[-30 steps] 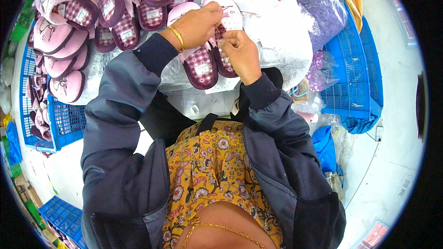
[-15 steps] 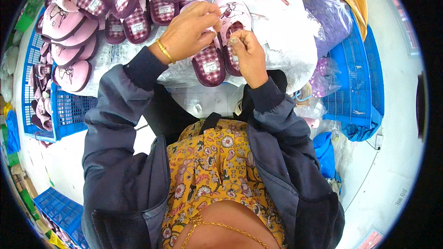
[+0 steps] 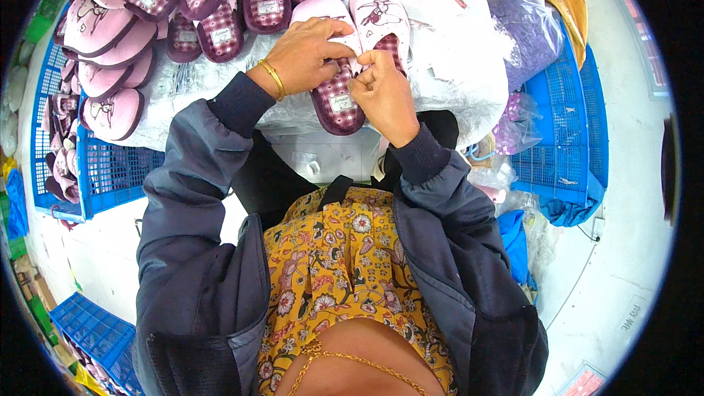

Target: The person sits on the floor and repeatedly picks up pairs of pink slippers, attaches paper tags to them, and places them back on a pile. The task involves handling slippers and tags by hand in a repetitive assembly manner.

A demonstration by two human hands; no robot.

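Right hand (image 3: 381,95): fingers curled at the slippers (image 3: 339,115); left hand (image 3: 309,53): bent over one upper; whether either grips cannot be told. The pair, on the table (image 3: 469,99), looks light, soft; best held by the soles.

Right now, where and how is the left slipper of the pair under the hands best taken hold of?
Probably the left slipper is best gripped at its heel end, from the person's side, thumb on the checked insole: this flat end, uncovered, faces the body, while the left hand crosses the pink upper.
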